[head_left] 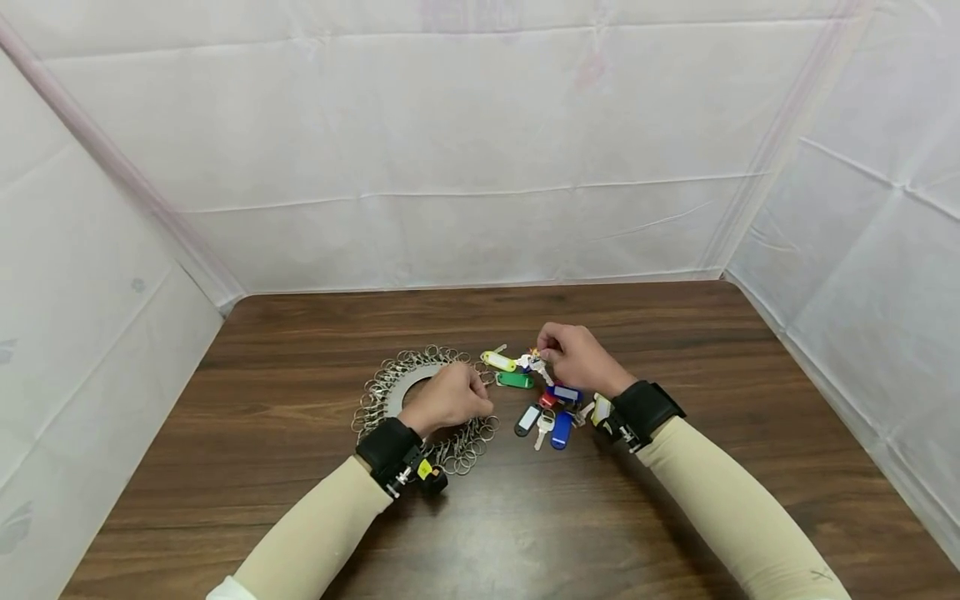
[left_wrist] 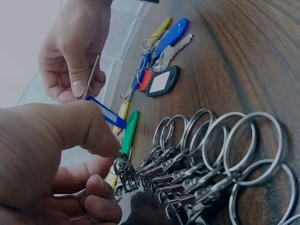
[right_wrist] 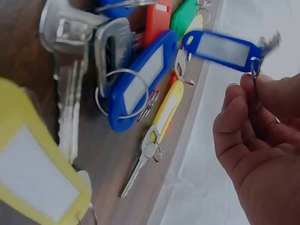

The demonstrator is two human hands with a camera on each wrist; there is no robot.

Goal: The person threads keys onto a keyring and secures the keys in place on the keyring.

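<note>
Blue key tag (right_wrist: 224,48): held clear of the surface, small split ring at one end pinched between thumb and fingers (right_wrist: 239,117) of the right hand (head_left: 577,358); a key hangs at the same ring. Right hand raised just above the loose heap of keys and tags (head_left: 547,408), which lies on the surface: yellow, green, red, blue and black tags, several bare metal keys. Left hand (head_left: 447,398): fingers curled, resting on the ring of metal clips and split rings (head_left: 390,392), pinching at the clips on its right edge; exact clip held cannot be told. Ring of clips lies flat, just left of the heap. Wooden surface (head_left: 675,517); white sheeting (head_left: 480,167) behind and at both sides.
</note>
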